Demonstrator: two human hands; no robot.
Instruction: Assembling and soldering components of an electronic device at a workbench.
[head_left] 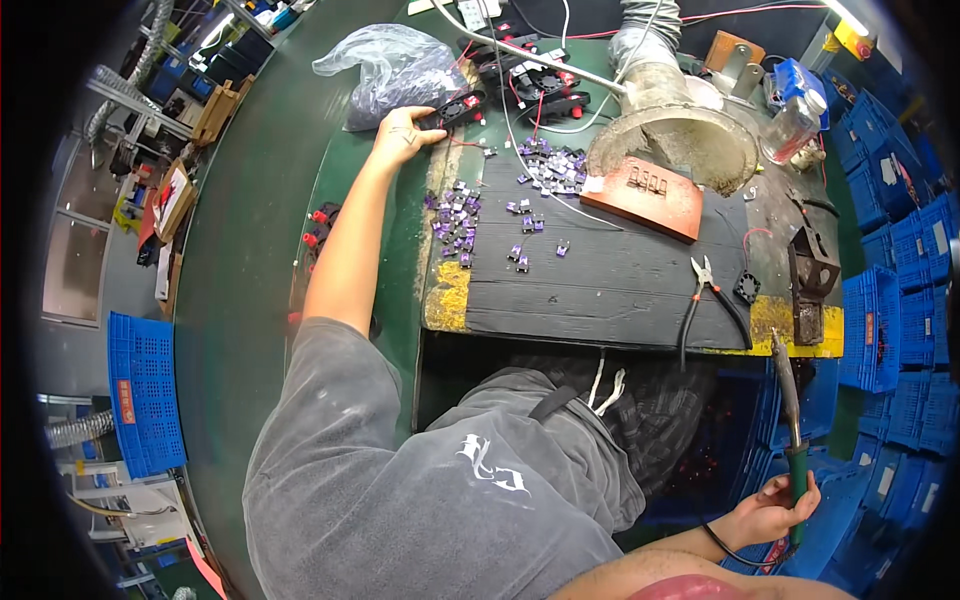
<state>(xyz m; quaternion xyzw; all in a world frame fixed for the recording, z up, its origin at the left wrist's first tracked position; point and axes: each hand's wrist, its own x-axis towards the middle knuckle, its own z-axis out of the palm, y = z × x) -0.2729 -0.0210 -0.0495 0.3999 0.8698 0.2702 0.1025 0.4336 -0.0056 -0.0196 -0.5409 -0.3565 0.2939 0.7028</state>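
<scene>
My left hand (402, 135) is stretched way out to the upper middle of the frame, fingers closed on a small black fan (462, 107) with red wires, right by the clear plastic bag (392, 68). My right hand (772, 512) is down in the lower right, clenched around the green handle of the soldering iron (788, 400), tip pointing up toward the worktop (610, 280) edge. Purple clips (455, 222) are scattered over the dark board (quite a pile near the funnel (672, 135) too). Pliers (706, 290) lie right of centre.
</scene>
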